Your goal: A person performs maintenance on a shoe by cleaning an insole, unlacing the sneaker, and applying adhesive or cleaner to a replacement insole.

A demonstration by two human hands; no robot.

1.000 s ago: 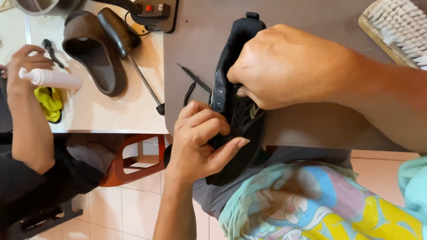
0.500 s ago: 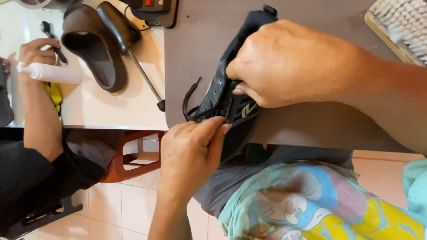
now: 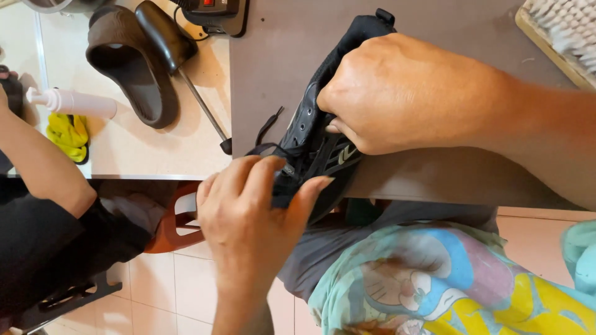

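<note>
A black sneaker [image 3: 323, 139] lies on a grey table mat [image 3: 285, 56], its toe end hanging over the near edge. My right hand [image 3: 397, 93] clamps over the shoe's upper and holds it down. My left hand [image 3: 248, 208] pinches the black shoelace [image 3: 268, 127] at the eyelets near the tongue; the lace's loose end curls up to the left of the shoe.
A brown slide sandal [image 3: 127, 68], a black shoe horn with a metal rod [image 3: 180, 59] and a black power strip [image 3: 214, 12] lie on the cream table. Another person's arm [image 3: 37, 161] holds a white tube [image 3: 74, 102] at left. A scrub brush [image 3: 559, 31] sits top right.
My left hand has shifted up and right along the laces, and the lace's loose end has been pulled into a different loop. The other person's hand moved left, toward the frame's edge.
</note>
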